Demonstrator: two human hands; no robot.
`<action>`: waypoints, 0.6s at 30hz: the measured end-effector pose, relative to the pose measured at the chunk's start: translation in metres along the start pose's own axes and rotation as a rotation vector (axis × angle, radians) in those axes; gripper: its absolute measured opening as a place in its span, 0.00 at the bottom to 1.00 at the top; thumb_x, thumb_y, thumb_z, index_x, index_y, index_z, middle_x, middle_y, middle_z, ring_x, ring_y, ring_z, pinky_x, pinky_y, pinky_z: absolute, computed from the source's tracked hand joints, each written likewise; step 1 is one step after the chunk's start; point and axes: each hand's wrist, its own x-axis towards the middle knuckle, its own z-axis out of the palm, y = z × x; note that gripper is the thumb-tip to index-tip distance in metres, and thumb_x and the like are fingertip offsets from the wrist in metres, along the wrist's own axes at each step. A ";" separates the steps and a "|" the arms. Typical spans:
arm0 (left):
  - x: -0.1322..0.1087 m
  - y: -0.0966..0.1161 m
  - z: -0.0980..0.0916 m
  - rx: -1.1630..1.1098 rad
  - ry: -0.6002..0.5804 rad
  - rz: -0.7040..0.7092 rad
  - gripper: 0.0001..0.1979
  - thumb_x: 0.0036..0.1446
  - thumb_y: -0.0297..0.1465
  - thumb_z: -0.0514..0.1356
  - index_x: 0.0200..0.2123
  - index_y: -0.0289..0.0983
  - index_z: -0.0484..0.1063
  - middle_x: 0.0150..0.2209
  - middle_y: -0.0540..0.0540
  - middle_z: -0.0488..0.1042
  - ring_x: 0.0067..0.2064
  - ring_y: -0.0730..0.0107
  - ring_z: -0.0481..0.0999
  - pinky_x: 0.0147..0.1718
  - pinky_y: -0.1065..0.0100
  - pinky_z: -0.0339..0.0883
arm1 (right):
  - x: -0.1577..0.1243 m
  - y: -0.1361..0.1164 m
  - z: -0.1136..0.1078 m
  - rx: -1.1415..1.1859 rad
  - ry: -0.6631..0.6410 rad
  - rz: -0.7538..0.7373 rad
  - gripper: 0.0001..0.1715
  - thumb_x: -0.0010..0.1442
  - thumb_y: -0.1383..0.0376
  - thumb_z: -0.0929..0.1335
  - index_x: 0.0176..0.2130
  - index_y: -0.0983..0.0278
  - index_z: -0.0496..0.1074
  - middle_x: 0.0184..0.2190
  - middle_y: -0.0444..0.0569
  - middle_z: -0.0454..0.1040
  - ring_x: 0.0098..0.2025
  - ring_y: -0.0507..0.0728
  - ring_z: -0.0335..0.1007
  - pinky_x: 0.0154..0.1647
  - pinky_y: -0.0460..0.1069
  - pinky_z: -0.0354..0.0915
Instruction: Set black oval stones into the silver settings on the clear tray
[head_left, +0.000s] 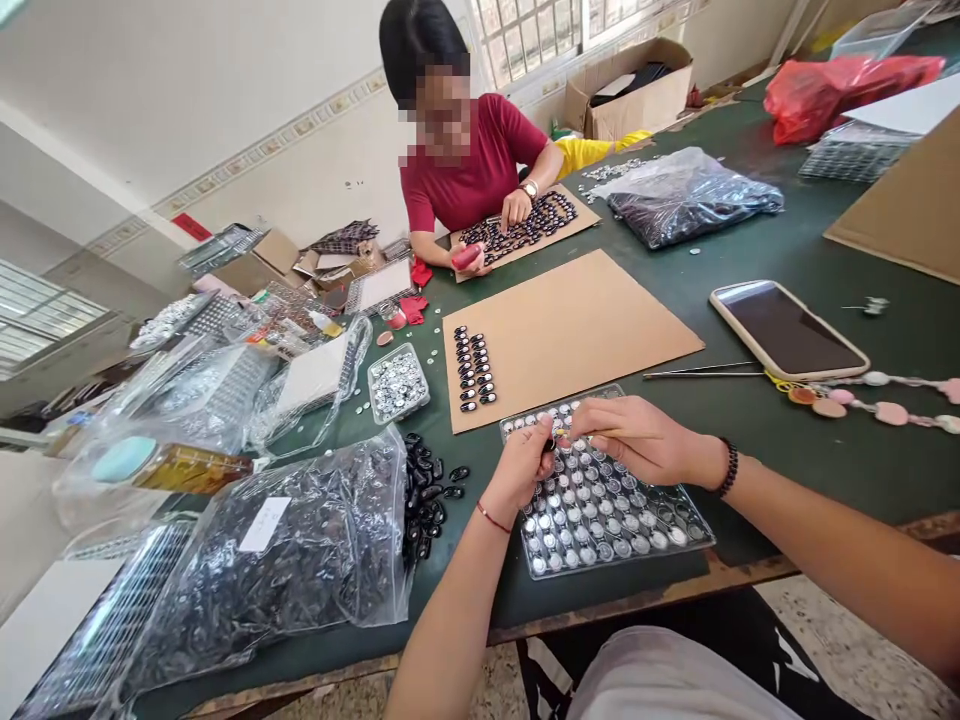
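Note:
My left hand [523, 462] pinches a small black oval piece [550, 444] between thumb and fingertips. In my right hand [645, 432] is a thin wooden stick [627, 434], its tip close to that piece. Both hands are over a clear plastic tray [696, 520] with many round white discs in its pockets. Beyond the tray, a brown cardboard sheet [581, 320] bears two columns of black pieces with pale inserts [477, 368] near its left edge. Loose black pieces [427, 500] are heaped left of my left hand.
A large bag of black pieces [315, 550] lies at left, with a box of white discs [397, 385] behind it. A phone [787, 325] and tweezers [705, 371] are at right. Across the table, a co-worker [469, 180] handles similar pieces on another board [589, 213].

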 end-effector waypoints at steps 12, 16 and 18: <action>-0.003 0.000 0.001 -0.111 -0.091 -0.033 0.20 0.47 0.47 0.56 0.27 0.33 0.62 0.12 0.58 0.53 0.13 0.86 0.46 0.14 0.76 0.36 | -0.006 0.005 0.009 -0.214 0.051 -0.041 0.14 0.60 0.67 0.55 0.42 0.65 0.64 0.34 0.52 0.68 0.36 0.54 0.64 0.35 0.49 0.60; -0.001 -0.001 -0.001 -0.225 -0.143 -0.102 0.21 0.47 0.48 0.55 0.24 0.34 0.59 0.11 0.58 0.52 0.12 0.86 0.45 0.12 0.77 0.34 | -0.007 0.003 0.008 -0.264 -0.009 -0.070 0.15 0.60 0.66 0.56 0.44 0.64 0.64 0.38 0.53 0.68 0.37 0.54 0.64 0.36 0.49 0.61; -0.001 0.000 -0.001 -0.230 -0.135 -0.112 0.21 0.47 0.48 0.55 0.24 0.34 0.59 0.11 0.57 0.52 0.12 0.86 0.45 0.12 0.78 0.34 | -0.007 0.002 0.006 -0.284 -0.052 -0.078 0.15 0.59 0.67 0.56 0.44 0.64 0.64 0.39 0.53 0.68 0.38 0.54 0.64 0.37 0.49 0.61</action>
